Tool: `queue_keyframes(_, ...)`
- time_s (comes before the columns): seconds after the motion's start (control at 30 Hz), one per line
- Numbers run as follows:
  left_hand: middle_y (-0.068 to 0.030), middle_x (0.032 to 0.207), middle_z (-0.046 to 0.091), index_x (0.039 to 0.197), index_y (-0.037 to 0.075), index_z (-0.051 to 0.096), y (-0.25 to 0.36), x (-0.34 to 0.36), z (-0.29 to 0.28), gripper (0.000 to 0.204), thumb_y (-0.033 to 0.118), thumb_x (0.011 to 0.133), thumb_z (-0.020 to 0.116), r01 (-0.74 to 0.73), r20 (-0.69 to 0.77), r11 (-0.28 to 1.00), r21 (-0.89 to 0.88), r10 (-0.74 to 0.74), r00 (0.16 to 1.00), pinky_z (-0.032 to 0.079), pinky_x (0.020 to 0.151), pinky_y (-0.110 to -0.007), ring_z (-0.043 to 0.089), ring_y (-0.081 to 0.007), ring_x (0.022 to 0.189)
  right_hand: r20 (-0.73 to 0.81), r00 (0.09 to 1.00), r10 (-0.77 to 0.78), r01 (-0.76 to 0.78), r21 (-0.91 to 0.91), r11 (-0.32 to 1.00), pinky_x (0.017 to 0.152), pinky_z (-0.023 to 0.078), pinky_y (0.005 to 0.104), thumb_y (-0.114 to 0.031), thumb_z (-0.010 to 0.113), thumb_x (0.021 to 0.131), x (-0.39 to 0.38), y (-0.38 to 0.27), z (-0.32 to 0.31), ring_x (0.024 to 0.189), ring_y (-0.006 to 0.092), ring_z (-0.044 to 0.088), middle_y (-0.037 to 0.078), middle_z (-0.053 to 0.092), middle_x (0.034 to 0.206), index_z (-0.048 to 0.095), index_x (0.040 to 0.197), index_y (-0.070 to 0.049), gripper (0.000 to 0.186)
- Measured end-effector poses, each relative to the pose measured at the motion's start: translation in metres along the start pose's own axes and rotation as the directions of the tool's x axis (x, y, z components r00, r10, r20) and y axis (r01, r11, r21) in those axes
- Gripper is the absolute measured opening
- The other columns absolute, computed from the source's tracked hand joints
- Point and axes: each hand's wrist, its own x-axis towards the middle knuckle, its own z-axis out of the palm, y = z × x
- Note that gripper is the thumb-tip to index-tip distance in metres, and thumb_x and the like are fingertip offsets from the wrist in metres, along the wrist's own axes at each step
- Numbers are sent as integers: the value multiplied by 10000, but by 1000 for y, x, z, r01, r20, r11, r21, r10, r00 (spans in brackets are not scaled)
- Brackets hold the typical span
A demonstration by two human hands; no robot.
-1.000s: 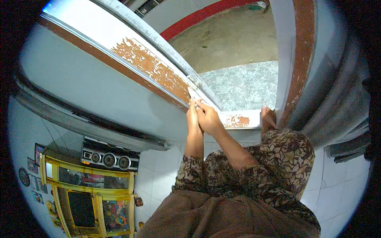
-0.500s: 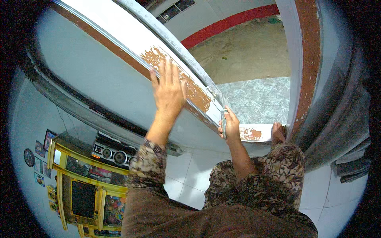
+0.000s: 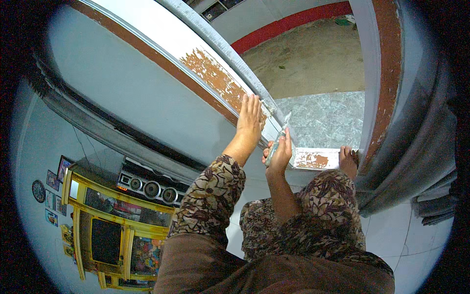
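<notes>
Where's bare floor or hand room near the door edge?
Bare grey marbled tile floor lies between the peeling white door and the right doorframe. The door edge is crowded: left hand flat on it, right hand gripping a slim scraper.

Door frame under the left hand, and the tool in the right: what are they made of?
White-painted door frame: probably wood; the paint has flaked off in patches to a bare orange-brown surface beside the left hand. Flat pale blade tool in the right hand: looks like metal, dull grey sheen, though too small to confirm.
</notes>
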Motion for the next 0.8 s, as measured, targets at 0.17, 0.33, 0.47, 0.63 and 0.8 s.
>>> queue_keyframes(0.17,-110,1482,316,1400,48,363,37,-9,21,665,476,892,402,-209,-64,977,-38,206,976,68,1149,-486,211,-265,1399,-56,996,-76,79,48,996,307,331,240,-231,332,1002,-6,4,9,407,100,428,51,486,683,274,1450,-155,459)
queue_keyframes(0.33,-98,1451,369,1379,75,401,26,-12,25,620,444,882,406,-300,-110,950,-81,291,950,121,1141,-463,268,-256,1376,-62,985,-161,162,20,987,309,329,224,-207,323,1004,-9,6,19,404,84,420,49,480,688,284,1445,-140,447)
queue_keyframes(0.47,-99,1461,354,1365,96,430,-11,1,8,576,446,907,440,-112,-100,992,-57,106,989,118,1135,-454,281,-241,1367,-50,979,-195,189,-107,976,302,332,213,-181,342,999,-2,8,13,409,68,425,36,471,689,314,1435,-141,438)
queue_keyframes(0.63,-122,1439,361,1354,79,445,-62,23,-6,585,448,900,461,19,-145,997,-75,-30,989,119,1139,-469,286,-285,1350,-22,987,-161,140,-385,912,335,335,208,-139,396,982,17,6,-8,428,49,412,9,471,667,411,1391,-126,410)
queue_keyframes(0.8,-116,1074,511,1052,46,618,-82,34,-5,323,259,830,521,-34,-387,981,-190,-43,921,349,936,-392,458,-245,1065,152,985,-88,167,-662,731,640,491,289,-97,439,953,12,20,-23,666,127,574,74,604,779,482,1327,-82,377)
